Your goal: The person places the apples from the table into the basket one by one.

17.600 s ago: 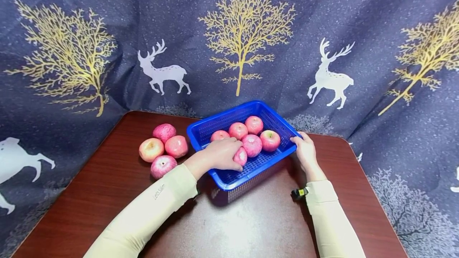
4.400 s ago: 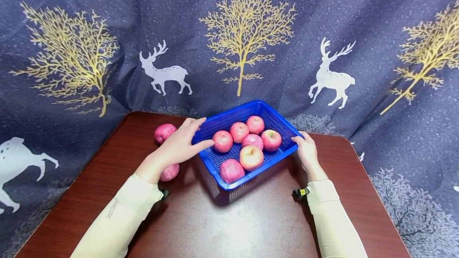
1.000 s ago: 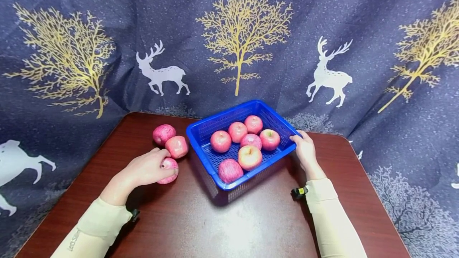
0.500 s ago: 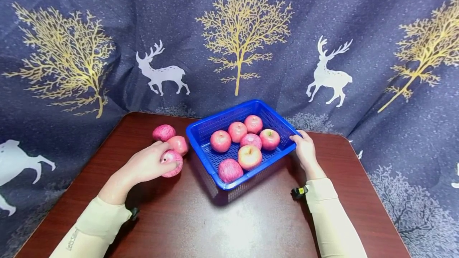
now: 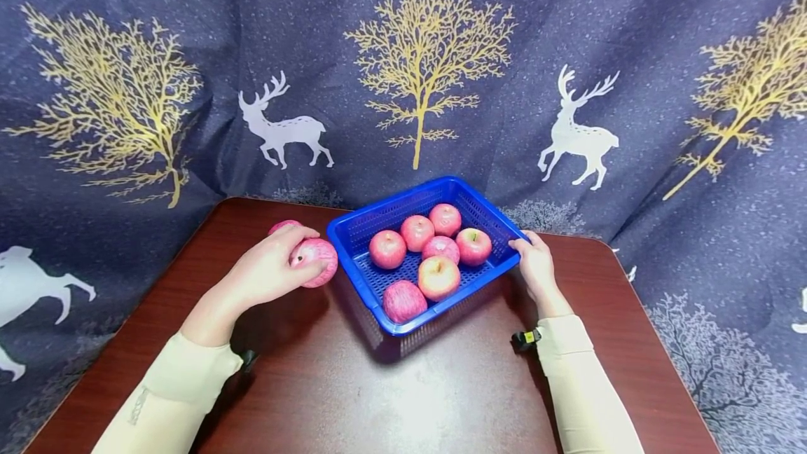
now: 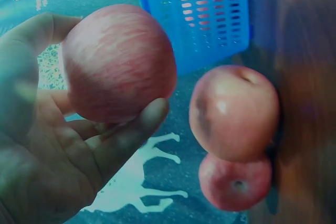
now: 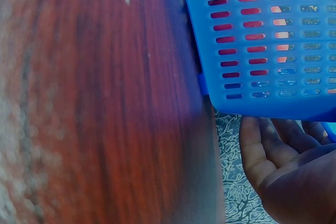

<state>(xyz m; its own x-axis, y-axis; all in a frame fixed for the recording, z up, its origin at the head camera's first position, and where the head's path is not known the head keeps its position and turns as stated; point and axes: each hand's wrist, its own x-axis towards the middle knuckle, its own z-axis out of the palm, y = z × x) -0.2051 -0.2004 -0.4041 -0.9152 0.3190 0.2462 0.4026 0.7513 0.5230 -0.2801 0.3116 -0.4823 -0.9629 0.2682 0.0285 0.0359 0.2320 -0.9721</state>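
My left hand (image 5: 267, 268) grips a red streaked apple (image 6: 121, 61) between thumb and fingers, raised over the table just left of the basket. In the head view this apple overlaps the rim of the blue plastic basket (image 5: 463, 294). On the right, my right hand (image 5: 539, 268) holds the basket by its corner rim, thumb on top; the right wrist view shows its curled fingers (image 7: 254, 140) against the basket end. Several apples lie inside, among them a yellowish one (image 5: 438, 278). Two more, a smooth apple (image 6: 233, 114) and a redder apple (image 6: 236, 184), sit below the left hand, mostly hidden in the head view.
Everything stands on a dark red-brown wooden table (image 5: 605, 370). A dark blue curtain (image 5: 492, 132) printed with deer and trees hangs right behind the table's far edge. The basket's front corner sits near the table's middle.
In the last second my left hand has lifted the apple from the table and carried it toward the basket. Since the oldest frame, the yellowish apple has moved into the basket. The right hand stays put.
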